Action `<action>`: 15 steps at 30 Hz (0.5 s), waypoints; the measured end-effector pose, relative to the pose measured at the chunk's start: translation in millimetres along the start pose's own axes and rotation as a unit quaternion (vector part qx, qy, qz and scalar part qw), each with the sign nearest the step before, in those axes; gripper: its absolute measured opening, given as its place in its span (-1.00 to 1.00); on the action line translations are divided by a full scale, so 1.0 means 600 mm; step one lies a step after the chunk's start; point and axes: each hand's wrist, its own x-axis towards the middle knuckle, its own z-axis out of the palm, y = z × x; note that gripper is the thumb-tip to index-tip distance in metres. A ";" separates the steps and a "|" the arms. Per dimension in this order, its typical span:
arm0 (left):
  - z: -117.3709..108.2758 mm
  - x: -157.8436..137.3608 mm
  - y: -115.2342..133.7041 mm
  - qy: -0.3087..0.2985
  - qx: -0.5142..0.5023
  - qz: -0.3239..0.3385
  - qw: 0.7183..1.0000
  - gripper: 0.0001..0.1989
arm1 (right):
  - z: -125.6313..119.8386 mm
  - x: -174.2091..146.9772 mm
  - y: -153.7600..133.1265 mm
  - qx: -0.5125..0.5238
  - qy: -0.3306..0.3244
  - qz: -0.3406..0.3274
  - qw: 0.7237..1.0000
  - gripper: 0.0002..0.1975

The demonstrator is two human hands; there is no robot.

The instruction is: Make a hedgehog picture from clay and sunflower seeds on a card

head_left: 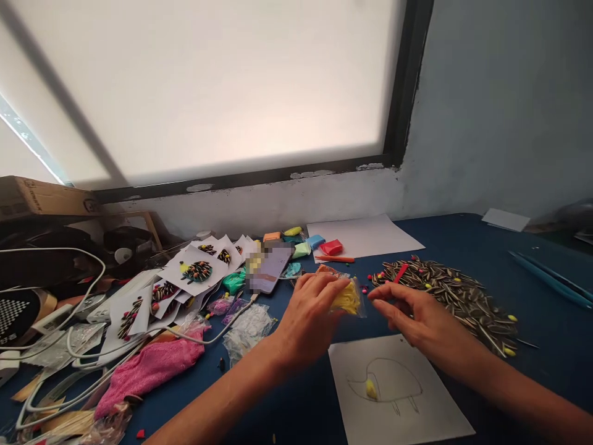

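My left hand point(311, 309) is closed round a small clear packet of yellow modelling clay point(348, 298), held above the table. Just right of the packet is my right hand point(412, 315), its thumb and fingertips drawn together in a pinch; whatever sits between them is too small to make out. Below both hands lies a white sheet of paper point(417, 420) with a pencil outline of an animal with a rounded back and two legs. A lump of yellow clay point(371, 389) rests on the drawing's head part.
Beside my right forearm spreads a pile of striped sunflower seeds point(449, 290). Clay packs, including a red one point(331, 247), lie behind my hands, near a phone point(271, 269). Finished seed pictures point(197, 272), a pink cloth point(152, 364) and a white cable point(208, 340) crowd the left.
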 end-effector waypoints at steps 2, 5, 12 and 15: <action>0.001 -0.001 0.003 0.012 -0.008 0.024 1.000 -0.60 | 0.005 0.005 -0.003 0.008 -0.019 -0.006 1.000 -0.65; 0.001 -0.002 0.009 0.035 -0.014 0.068 0.997 -0.66 | 0.012 0.002 -0.002 0.017 -0.031 -0.012 0.999 -0.66; 0.004 -0.007 0.019 0.017 0.005 0.088 0.996 -0.65 | 0.015 -0.015 0.003 0.020 -0.019 -0.019 0.999 -0.66; 0.007 -0.009 0.020 0.013 0.001 0.098 0.995 -0.63 | 0.017 -0.017 0.006 0.015 -0.015 -0.022 1.000 -0.67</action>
